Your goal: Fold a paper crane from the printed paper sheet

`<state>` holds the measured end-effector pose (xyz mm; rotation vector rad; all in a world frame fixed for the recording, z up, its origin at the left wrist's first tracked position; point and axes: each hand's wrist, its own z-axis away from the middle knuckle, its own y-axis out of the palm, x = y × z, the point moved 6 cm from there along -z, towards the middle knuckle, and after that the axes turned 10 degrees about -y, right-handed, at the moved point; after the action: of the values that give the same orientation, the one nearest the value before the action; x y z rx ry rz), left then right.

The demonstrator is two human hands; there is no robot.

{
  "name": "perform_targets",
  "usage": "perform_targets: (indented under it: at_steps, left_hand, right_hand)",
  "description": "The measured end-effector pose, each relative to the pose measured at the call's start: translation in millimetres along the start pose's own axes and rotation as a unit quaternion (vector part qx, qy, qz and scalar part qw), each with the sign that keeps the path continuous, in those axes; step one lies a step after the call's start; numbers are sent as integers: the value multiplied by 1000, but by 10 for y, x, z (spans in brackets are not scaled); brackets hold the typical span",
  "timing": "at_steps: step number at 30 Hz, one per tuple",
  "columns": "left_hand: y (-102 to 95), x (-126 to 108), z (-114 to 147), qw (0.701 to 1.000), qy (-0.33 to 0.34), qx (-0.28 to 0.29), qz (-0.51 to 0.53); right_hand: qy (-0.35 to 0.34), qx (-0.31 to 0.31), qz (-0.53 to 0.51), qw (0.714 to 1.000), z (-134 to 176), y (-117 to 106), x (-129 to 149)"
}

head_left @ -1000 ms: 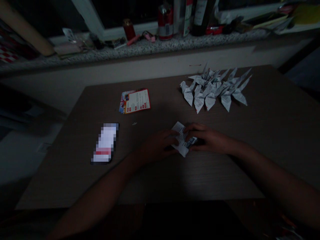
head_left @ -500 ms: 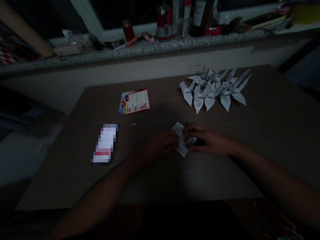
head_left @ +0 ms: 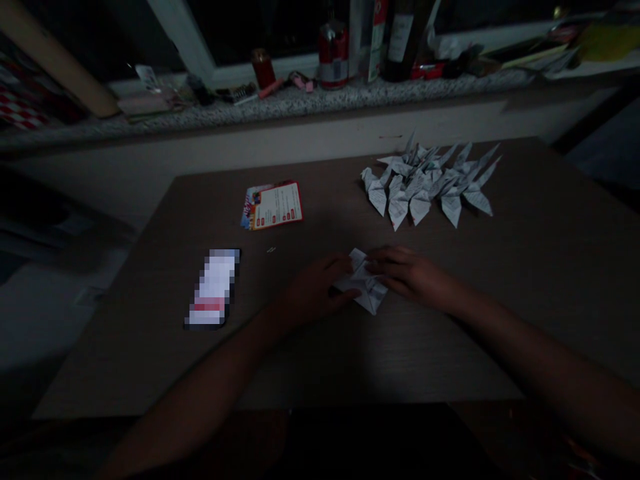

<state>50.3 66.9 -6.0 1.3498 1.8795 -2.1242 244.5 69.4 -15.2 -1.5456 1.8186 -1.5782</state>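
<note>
A small sheet of printed paper (head_left: 371, 300), folded into a diamond with crease lines meeting near its middle, lies on the table in front of me. My left hand (head_left: 320, 285) holds its left side, the thumb low and the forefinger higher, with the paper's left corner showing between them. From the right, my right hand (head_left: 407, 275) has its fingers closed together on the upper right part of the paper. That part and the right thumb are hidden. Beyond the hands, several folded paper cranes (head_left: 425, 187) of similar printed paper stand bunched together.
Left of my hands lies a phone (head_left: 213, 287) with a lit, blurred screen. Printed cards (head_left: 275, 205) are stacked behind it, near a tiny pale scrap (head_left: 271, 250). A granite windowsill (head_left: 295, 101) at the back carries a red can (head_left: 333, 57), a dark bottle (head_left: 399, 40) and clutter.
The left thumb has come down onto the paper, and the left fingers have spread. My right fingers have drawn together and shifted up, baring more of the paper's lower right. The view has tilted slightly.
</note>
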Motion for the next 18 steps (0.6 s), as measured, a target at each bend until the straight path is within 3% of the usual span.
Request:
perform_targets:
  at_steps: [7,18]
  left_hand:
    - [-12,29,-95,1000,-24,8,0]
    - [-57,76,-231,993,-58,37,-96]
  right_hand:
    - [12,-8,6,1000,-108,-23,44]
    - [85,-3,-42,996,-218,-9,-123]
